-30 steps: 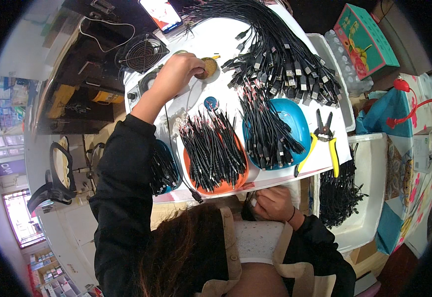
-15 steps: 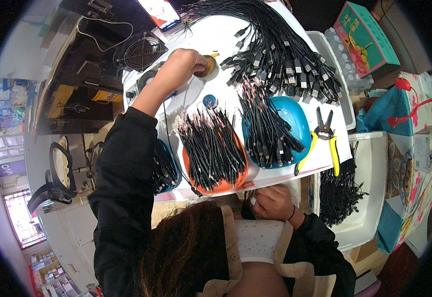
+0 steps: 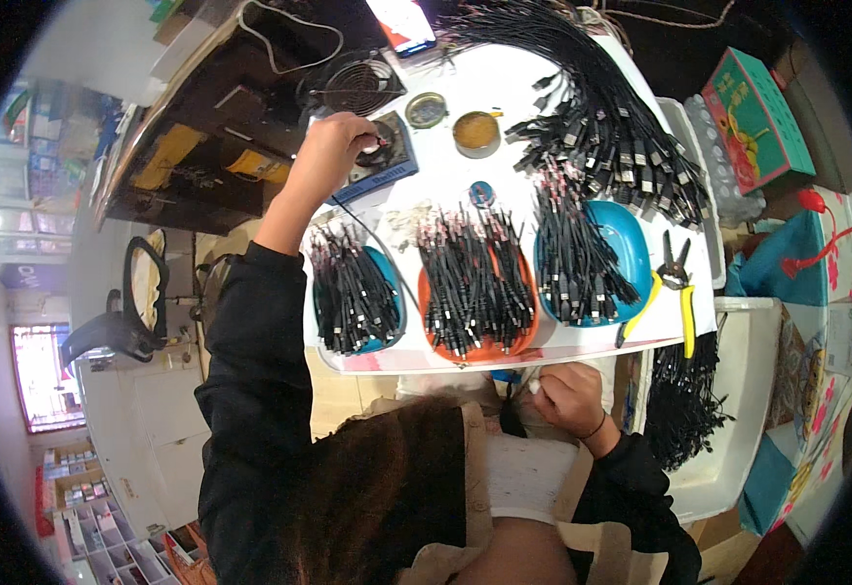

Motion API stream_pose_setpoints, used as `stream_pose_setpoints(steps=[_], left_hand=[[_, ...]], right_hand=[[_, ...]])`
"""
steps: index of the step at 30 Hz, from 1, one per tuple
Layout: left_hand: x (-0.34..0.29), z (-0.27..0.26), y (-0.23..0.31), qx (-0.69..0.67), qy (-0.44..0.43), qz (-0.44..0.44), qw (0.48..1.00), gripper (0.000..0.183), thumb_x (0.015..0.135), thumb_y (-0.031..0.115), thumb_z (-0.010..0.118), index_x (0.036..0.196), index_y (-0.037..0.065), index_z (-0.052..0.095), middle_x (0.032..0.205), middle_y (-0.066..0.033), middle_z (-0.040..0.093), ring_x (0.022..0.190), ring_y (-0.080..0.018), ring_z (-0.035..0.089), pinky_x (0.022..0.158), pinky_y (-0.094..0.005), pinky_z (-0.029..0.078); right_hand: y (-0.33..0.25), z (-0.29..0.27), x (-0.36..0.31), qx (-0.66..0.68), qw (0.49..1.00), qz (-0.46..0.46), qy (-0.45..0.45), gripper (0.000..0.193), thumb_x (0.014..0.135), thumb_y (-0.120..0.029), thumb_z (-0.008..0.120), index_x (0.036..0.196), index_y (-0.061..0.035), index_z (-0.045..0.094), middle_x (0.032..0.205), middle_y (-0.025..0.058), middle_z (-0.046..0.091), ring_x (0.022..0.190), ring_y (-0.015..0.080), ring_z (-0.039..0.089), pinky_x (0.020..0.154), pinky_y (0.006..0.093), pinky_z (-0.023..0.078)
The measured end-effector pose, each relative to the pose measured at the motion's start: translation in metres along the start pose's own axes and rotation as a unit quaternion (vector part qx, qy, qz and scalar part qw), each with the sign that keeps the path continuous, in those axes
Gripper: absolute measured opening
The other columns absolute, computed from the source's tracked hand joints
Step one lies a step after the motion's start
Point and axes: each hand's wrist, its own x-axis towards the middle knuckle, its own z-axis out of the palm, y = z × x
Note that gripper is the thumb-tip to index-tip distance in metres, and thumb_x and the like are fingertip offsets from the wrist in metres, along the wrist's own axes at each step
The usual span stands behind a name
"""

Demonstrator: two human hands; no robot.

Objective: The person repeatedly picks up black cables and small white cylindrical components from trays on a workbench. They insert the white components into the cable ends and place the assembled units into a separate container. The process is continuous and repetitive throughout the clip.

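Observation:
My left hand [image 3: 333, 148] reaches forward over a blue box-shaped device [image 3: 387, 168] with a dark top. Its fingertips are pinched together above the device, and what they hold is hidden. A round tin [image 3: 475, 135] with yellowish-brown contents sits to the right, with a round lid-like disc [image 3: 427, 110] between it and the device. Below the table edge, my right hand [image 3: 569, 398] is closed near my lap. A dark strand shows beside its fingers, but I cannot make out what is gripped.
Black cables with stripped ends fill a left blue tray [image 3: 394, 336], an orange tray [image 3: 489, 348] and a right blue tray [image 3: 631, 234]. Yellow-handled wire strippers [image 3: 675, 276] lie at right. USB cables [image 3: 611, 136] heap behind. A fan [image 3: 362, 86] and a phone [image 3: 402, 24] stand at the back.
My left hand has left the round tin and moved left to the blue device. The view has shifted, uncovering the left tray; my right hand stays closed near my lap.

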Motion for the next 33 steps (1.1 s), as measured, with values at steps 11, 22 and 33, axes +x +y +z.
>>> stream_pose_setpoints(steps=[11, 22, 33], left_hand=[[-0.014, 0.017, -0.037, 0.078, -0.004, -0.017, 0.997, 0.011, 0.079, 0.004, 0.064, 0.089, -0.001, 0.064, 0.084, -0.0172, 0.06, 0.082, -0.0359, 0.06, 0.072, -0.0425, 0.047], [-0.01, 0.019, -0.027, 0.183, -0.013, 0.013, 0.983, 0.004, 0.074, 0.001, 0.057, 0.077, -0.001, 0.059, 0.082, -0.0166, 0.059, 0.084, -0.0358, 0.061, 0.073, -0.0436, 0.048], [-0.035, -0.032, 0.044, -0.02, 0.182, -0.009, 0.983, 0.012, 0.078, 0.004, 0.068, 0.089, 0.0, 0.066, 0.08, -0.0158, 0.063, 0.073, -0.0331, 0.061, 0.065, -0.0367, 0.048]], right_hand=[[-0.001, 0.004, 0.001, 0.011, 1.0, 0.007, 0.005, 0.011, 0.062, -0.005, 0.068, 0.064, -0.0016, 0.057, 0.073, 0.0073, 0.06, 0.061, 0.0243, 0.059, 0.055, 0.0343, 0.047], [-0.001, 0.002, 0.002, 0.012, 1.0, -0.002, 0.007, 0.008, 0.062, -0.002, 0.066, 0.065, -0.0008, 0.058, 0.074, 0.0076, 0.061, 0.061, 0.024, 0.058, 0.054, 0.0345, 0.047], [-0.004, 0.005, -0.009, -0.012, 1.0, 0.02, 0.018, 0.007, 0.064, -0.002, 0.065, 0.067, -0.0008, 0.058, 0.074, 0.0092, 0.062, 0.063, 0.0264, 0.06, 0.056, 0.0354, 0.048]])
